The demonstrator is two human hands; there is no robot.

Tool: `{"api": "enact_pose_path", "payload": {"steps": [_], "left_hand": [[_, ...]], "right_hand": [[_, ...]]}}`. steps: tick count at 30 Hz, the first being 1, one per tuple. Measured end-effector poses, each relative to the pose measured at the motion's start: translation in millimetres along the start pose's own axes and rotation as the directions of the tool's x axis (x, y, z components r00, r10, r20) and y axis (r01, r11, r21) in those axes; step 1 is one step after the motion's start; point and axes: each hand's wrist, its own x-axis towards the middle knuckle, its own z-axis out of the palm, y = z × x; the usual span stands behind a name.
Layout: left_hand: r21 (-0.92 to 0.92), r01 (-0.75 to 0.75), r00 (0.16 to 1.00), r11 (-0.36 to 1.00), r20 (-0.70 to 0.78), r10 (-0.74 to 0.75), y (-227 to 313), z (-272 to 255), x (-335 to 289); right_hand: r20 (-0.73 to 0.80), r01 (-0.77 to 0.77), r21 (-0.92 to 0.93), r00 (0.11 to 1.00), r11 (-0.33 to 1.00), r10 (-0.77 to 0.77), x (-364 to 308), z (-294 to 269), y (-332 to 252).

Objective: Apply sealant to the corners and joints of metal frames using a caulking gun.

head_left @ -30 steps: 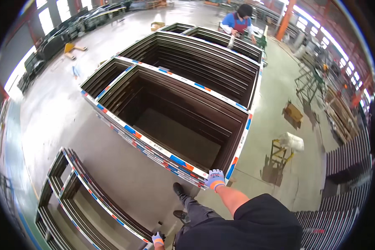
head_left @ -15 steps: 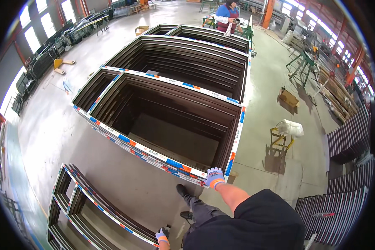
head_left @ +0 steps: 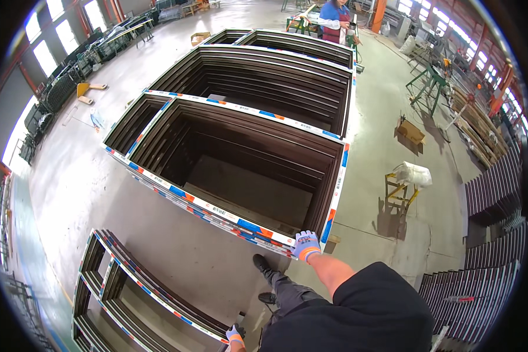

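Observation:
A tall stack of dark frames, like window frames, has white, blue and orange protective film along its edges. My right hand, in a light purple glove with an orange cuff, is closed over the rim at its near right corner. Lower down at the left lies a smaller stack of dark frames with similar film. At that stack's right end is my left hand, gloved alike, its fingers curled. A small grey piece shows just past its fingertips; what the hand grips is too small to make out.
More stacked frames stand behind the tall stack. A person is beyond them. To the right are a yellow stand with a white bundle, a cardboard box and racked dark profiles. A yellow pallet jack sits far left.
The view has shifted slightly, with the stacks now a little further right. The person at the back has moved right. My right hand keeps its place at the corner.

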Motion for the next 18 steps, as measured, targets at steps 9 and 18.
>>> {"api": "enact_pose_path", "payload": {"steps": [9,18], "left_hand": [[0.159,-0.098,0.995,0.982,0.027,0.095,25.9,15.5,-10.0],[0.166,-0.073,0.997,0.983,0.044,0.066,26.4,15.8,-21.6]], "right_hand": [[-0.018,0.006,0.002,1.000,1.000,-0.006,-0.7,4.2,0.2],[-0.010,0.006,0.005,1.000,1.000,-0.006,0.0,4.3,0.8]]}}
